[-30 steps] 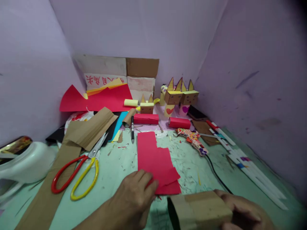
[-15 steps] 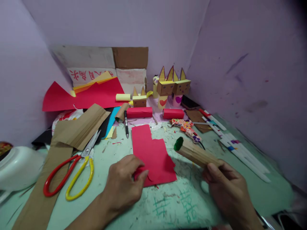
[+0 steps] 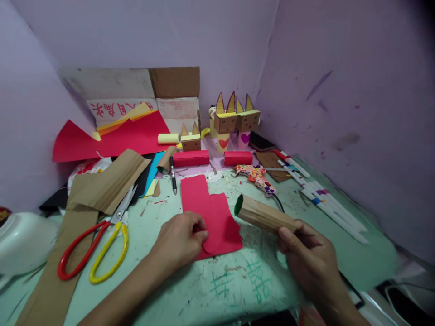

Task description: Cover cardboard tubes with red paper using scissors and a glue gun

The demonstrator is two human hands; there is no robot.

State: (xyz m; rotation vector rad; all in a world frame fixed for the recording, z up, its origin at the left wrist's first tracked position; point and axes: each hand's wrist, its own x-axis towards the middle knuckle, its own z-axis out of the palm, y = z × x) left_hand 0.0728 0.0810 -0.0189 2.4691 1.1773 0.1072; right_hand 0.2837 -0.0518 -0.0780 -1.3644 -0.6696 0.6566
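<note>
My right hand (image 3: 307, 253) grips one end of a brown cardboard tube (image 3: 263, 213) between thumb and fingers. The tube tilts above the table, its open end facing left with green inside. My left hand (image 3: 183, 237) is over the lower left part of a red sheet of paper (image 3: 217, 213) with a notched upper right corner. Its fingers are curled and its thumb and index close on the paper, where a small fold shows. A black pen (image 3: 173, 176) lies just beyond the sheet. To the left rest open scissors (image 3: 115, 226) with one red and one yellow handle.
Behind the sheet lie two red rolls (image 3: 190, 158), near several cat-eared cardboard figures (image 3: 226, 124). A patterned glue gun (image 3: 256, 176) and several white markers (image 3: 326, 203) are at right. Cardboard pieces (image 3: 112, 181), larger red paper (image 3: 112, 140) and a white teapot-like vessel (image 3: 27, 240) occupy the left.
The view has shifted slightly to the right. My left hand's thumb and fingers have drawn closer together on the red paper. My right hand still holds the tube, at nearly the same tilt.
</note>
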